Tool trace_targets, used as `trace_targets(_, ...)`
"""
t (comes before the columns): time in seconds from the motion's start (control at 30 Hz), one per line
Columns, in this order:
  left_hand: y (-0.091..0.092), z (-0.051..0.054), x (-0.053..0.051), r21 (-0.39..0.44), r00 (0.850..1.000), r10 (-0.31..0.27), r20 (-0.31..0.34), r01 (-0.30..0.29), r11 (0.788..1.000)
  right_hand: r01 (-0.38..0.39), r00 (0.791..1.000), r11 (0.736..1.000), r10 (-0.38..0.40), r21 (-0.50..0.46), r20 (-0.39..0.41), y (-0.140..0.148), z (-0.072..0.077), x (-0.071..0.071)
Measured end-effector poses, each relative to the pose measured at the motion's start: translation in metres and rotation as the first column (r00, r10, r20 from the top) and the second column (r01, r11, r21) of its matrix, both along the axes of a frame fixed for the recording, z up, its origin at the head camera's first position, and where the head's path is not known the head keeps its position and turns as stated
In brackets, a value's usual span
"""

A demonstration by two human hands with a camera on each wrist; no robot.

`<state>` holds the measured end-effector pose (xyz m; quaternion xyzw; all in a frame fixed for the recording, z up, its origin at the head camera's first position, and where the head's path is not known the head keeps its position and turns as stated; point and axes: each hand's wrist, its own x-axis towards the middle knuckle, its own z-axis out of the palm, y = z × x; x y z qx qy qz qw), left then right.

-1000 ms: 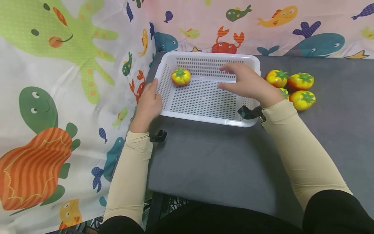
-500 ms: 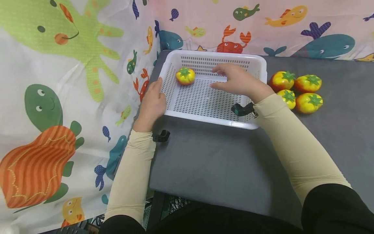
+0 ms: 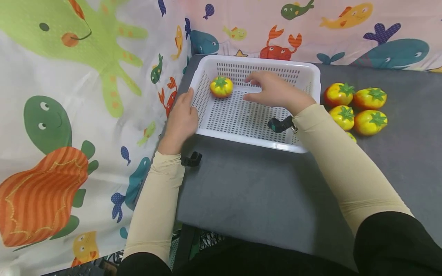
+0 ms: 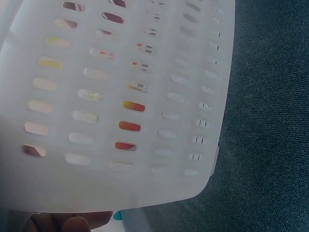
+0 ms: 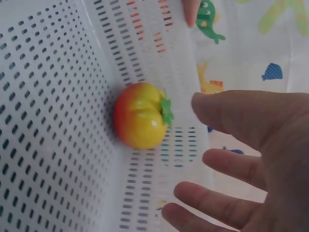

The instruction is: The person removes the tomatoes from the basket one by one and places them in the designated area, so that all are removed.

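A white perforated plastic basket lies in front of me in the head view. At its left end, my left hand grips the rim. One yellow-and-red toy fruit with a green leafy top rests inside near that end. My right hand hovers over the basket, thumb and fingers apart, holding nothing. In the right wrist view the spread fingers of that hand are beside the fruit without touching it. The left wrist view shows the basket's slotted side, with fingers partly visible below its edge.
Several similar toy fruits sit on the grey table to the basket's right, one partly hidden by my right sleeve. A curtain printed with sea animals borders the left and back.
My right hand has moved left over the basket, closer to the fruit inside, with its fingers still apart. The left hand keeps its grip on the rim. The head view has shifted slightly.
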<state>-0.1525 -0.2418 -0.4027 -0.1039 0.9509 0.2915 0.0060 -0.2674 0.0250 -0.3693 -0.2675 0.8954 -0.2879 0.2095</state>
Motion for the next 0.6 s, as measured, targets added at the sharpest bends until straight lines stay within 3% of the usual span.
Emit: trace_targets(0.6, 0.000, -0.001, 0.001, 0.010, 1.000, 0.008, 0.011, -0.008, 1.000, -0.003, 0.998, 1.000, 0.004, -0.012, 0.070, -0.025, -0.005, -0.018)
